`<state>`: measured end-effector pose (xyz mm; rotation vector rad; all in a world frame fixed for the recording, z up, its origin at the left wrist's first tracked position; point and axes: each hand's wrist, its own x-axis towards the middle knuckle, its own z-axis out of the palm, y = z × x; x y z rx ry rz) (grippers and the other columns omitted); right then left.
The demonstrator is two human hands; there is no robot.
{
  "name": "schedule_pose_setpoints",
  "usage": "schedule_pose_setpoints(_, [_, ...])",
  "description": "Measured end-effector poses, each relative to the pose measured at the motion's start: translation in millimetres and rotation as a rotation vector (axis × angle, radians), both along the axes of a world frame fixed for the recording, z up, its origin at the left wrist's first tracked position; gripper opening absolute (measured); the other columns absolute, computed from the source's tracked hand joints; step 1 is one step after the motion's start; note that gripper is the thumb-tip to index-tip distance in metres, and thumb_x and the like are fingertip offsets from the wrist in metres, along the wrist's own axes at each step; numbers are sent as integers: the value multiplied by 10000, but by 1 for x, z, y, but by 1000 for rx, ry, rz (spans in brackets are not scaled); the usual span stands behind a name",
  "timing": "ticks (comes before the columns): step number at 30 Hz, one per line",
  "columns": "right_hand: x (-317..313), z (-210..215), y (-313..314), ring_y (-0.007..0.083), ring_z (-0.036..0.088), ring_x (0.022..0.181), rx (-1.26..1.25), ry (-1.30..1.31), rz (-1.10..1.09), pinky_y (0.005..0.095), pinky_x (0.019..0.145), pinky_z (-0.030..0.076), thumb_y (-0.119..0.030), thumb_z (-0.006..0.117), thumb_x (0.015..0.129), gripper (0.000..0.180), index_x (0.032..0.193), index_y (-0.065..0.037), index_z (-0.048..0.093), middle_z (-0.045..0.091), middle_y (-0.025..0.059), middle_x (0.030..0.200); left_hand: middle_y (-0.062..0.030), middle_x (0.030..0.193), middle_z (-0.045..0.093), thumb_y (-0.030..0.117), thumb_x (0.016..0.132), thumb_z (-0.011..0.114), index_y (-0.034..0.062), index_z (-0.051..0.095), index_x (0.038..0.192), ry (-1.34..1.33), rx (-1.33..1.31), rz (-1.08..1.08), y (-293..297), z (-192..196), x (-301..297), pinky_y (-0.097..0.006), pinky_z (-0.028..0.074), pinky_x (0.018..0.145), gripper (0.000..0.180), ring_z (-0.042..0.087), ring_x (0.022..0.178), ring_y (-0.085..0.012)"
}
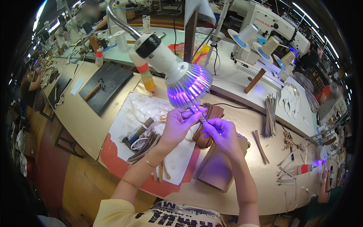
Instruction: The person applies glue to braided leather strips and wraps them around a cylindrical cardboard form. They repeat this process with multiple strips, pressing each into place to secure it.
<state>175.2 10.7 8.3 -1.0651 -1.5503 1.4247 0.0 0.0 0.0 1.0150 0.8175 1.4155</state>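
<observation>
Under the violet-glowing lamp (191, 85), both hands pinch a short, narrow, light-coloured strip (203, 119), apparently braided. My left hand (179, 125) grips its upper end close below the lamp, and my right hand (223, 135) holds the lower end. Much of the strip is hidden by the fingers. Just behind the hands lies a bundle of brown strips (216, 110). A flat brown block-like piece (216, 174) sits below my right hand. Beside my left forearm, braided cords (144, 149) and a dark-handled tool (142, 130) rest on a white sheet (183, 168).
A hammer (94, 90) lies on a black slab (109, 81) at left. A bottle of amber liquid (147, 80) stands behind the lamp. At right are a sewing machine (268, 24), thread cones (247, 34), a strip bundle (270, 117) and a loose brown strip (261, 146). Other people sit at both sides.
</observation>
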Motion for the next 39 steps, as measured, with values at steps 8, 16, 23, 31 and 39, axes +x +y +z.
schedule_pose_setpoints(8, [2, 1, -16, 125, 663, 677, -219, 18, -32, 246, 643, 547, -140, 629, 955, 229, 1057, 64, 650, 687, 83, 817, -117, 1062, 691, 11, 935, 610, -73, 555, 1243, 45, 39, 48, -4, -5, 10, -234, 541, 852, 323, 653, 980, -118])
schedule_pose_setpoints(16, [6, -4, -26, 110, 668, 698, -235, 31, -21, 235, 665, 543, -146, 628, 955, 241, 1076, 61, 652, 703, 81, 838, -149, 1081, 688, 97, 992, 545, -97, 518, 1289, 113, 43, 128, 1, -3, 4, -288, 565, 862, 356, 674, 950, -154])
schedule_pose_setpoints(23, [2, -2, -42, 112, 679, 724, -270, 59, -22, 231, 679, 543, -150, 630, 955, 246, 1075, 64, 653, 706, 87, 848, -120, 1008, 711, 113, 984, 566, -62, 592, 1222, 63, -15, 123, 1, -5, 3, -269, 579, 787, 297, 666, 860, -99])
schedule_pose_setpoints(31, [-2, -5, -95, 181, 670, 961, -146, -232, 330, 325, 861, 528, -208, 618, 957, 419, 1265, 72, 567, 702, 113, 1046, -107, 1000, 696, 125, 960, 580, 4, 533, 1334, 149, -207, 98, -22, -2, -40, -231, 560, 687, 396, 680, 814, -144])
schedule_pose_setpoints(39, [79, 7, -126, 288, 683, 944, 14, -277, 304, 375, 848, 525, -299, 603, 945, 447, 1257, 20, 585, 655, 210, 1144, -137, 985, 698, 92, 917, 636, -22, 481, 1359, 659, -327, 38, -62, -28, -120, -216, 529, 671, 482, 676, 835, -134])
